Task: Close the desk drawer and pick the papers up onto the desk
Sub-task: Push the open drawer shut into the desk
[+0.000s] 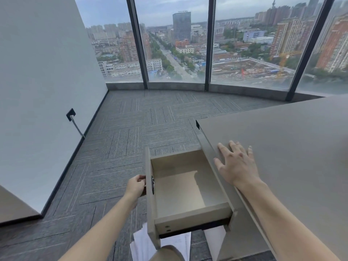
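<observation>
The beige desk drawer (180,187) stands pulled out to the left of the desk (293,147) and is empty inside. My left hand (136,187) grips the outer face of the drawer front (149,194) at mid height, fingers curled on it. My right hand (235,162) lies flat and open on the desk top near its left edge, above the drawer. White papers (141,242) lie on the carpet below the drawer, partly hidden by the drawer front and my knee.
Grey patterned carpet (131,129) spreads to a curved glass window wall (178,44). A white wall (37,91) with a black socket and cable (71,114) stands at the left. My knee (166,254) shows at the bottom edge.
</observation>
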A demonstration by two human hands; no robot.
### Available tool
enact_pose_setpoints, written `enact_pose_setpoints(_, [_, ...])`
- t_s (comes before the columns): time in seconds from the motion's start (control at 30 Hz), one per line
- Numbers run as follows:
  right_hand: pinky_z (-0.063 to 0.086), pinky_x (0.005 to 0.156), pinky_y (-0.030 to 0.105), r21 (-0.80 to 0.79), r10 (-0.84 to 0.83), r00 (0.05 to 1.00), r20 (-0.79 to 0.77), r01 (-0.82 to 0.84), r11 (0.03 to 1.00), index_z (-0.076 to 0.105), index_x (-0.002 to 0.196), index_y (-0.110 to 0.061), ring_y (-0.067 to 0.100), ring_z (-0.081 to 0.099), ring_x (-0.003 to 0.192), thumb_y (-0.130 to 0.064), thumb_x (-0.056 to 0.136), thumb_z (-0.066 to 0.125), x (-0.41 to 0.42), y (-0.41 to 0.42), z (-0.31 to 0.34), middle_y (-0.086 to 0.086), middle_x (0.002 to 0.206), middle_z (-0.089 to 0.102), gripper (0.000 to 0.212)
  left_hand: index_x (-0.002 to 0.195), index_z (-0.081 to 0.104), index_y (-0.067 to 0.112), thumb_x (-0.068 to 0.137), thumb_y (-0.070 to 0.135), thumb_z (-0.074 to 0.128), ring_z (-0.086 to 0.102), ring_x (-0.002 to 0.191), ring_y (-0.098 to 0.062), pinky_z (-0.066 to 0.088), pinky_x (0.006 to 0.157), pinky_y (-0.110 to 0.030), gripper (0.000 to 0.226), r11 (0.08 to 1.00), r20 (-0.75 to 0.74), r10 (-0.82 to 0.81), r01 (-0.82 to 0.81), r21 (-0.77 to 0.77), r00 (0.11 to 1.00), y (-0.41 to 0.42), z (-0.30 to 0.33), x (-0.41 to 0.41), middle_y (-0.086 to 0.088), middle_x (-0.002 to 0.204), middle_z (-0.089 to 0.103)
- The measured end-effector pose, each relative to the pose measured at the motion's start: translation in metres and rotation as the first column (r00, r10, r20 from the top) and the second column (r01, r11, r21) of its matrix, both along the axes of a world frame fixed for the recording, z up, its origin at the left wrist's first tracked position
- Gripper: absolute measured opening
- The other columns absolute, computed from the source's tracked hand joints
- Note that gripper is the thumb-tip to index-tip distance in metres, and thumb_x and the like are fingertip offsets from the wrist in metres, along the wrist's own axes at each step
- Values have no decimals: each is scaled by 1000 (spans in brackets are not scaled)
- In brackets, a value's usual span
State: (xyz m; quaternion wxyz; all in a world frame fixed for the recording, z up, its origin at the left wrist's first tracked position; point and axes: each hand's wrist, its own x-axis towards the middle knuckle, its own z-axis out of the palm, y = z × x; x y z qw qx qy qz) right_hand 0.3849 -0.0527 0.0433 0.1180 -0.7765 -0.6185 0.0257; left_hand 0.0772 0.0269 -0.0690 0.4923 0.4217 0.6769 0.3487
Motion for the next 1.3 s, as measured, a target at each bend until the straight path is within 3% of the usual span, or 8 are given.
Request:
enact_pose_setpoints(0.17, [3, 126, 54, -10, 11, 1000, -18, -11, 1000, 33, 156, -31, 27, 15, 156, -51, 97, 42, 1, -2, 2, 12, 166, 26, 63, 102, 64, 1, 96, 3, 44, 69, 76, -29, 60, 63, -39, 21, 999, -35, -37, 38, 36, 999, 3, 2, 51, -17, 88, 71])
enact_pose_setpoints(0.23, [3, 126, 54, -14, 16, 1000, -22, -16, 1000, 32, 156, -32, 27, 14, 156, -51, 97, 41, 2, -2, 2, 12, 166, 25, 62, 102, 62, 1, 97, 2, 41, 68, 73, -27, 59, 60, -36, 21, 997, -22, -64, 64, 43, 998, 3, 3, 70, -13, 83, 69])
enact_pose_setpoints(0.43, [2, 126, 54, -16, 16, 999, -38, -17, 1000, 31, 156, -32, 27, 13, 156, -51, 98, 40, 2, -2, 1, 11, 167, 23, 62, 101, 57, 3, 99, 2, 40, 67, 71, -21, 56, 60, -30, 17, 992, 161, -123, 121, 28, 979, 6, -4, 123, -12, 88, 66])
enact_pose_setpoints(0.7, [0, 126, 54, -20, 10, 999, -49, -11, 1000, 31, 156, -32, 26, 11, 157, -50, 98, 39, 0, -2, 3, 12, 167, 21, 61, 91, 55, 0, 94, 12, 58, 68, 85, -30, 62, 77, -41, 12, 991, 356, -95, 121, -49, 929, 20, -24, 178, -24, 97, 66])
enact_pose_setpoints(0.83, [-1, 125, 54, -18, 2, 998, -56, -3, 1000, 31, 156, -31, 26, 9, 157, -49, 99, 37, -2, -1, 4, 12, 167, 21, 60, 81, 54, 2, 93, 10, 60, 65, 73, -25, 63, 63, -32, 15, 988, 453, -89, 137, -74, 887, 22, -24, 200, -18, 82, 63])
enact_pose_setpoints(0.93, [-1, 125, 54, -17, -4, 999, -53, 3, 1000, 30, 156, -31, 26, 9, 157, -48, 99, 37, -3, -1, 5, 12, 167, 21, 59, 88, 56, -2, 93, 7, 60, 64, 79, -29, 62, 57, -30, 11, 990, 489, -70, 119, -70, 869, 23, -25, 210, -22, 88, 63])
enact_pose_setpoints(1.17, [1, 125, 55, -19, -20, 999, -33, 20, 1000, 30, 155, -30, 27, 11, 156, -46, 99, 36, -6, 1, 3, 13, 167, 21, 58, 86, 57, 0, 91, 7, 63, 64, 87, -32, 61, 73, -37, 10, 988, 527, -47, 116, -98, 849, 27, -34, 212, -24, 93, 64])
enact_pose_setpoints(1.3, [0, 125, 55, -20, -23, 999, -33, 22, 1000, 30, 155, -30, 28, 10, 156, -44, 100, 35, -8, -1, 5, 12, 167, 21, 58, 89, 57, -1, 90, 7, 63, 65, 77, -29, 63, 64, -33, 10, 987, 528, -41, 118, -113, 848, 30, -34, 213, -21, 85, 64])
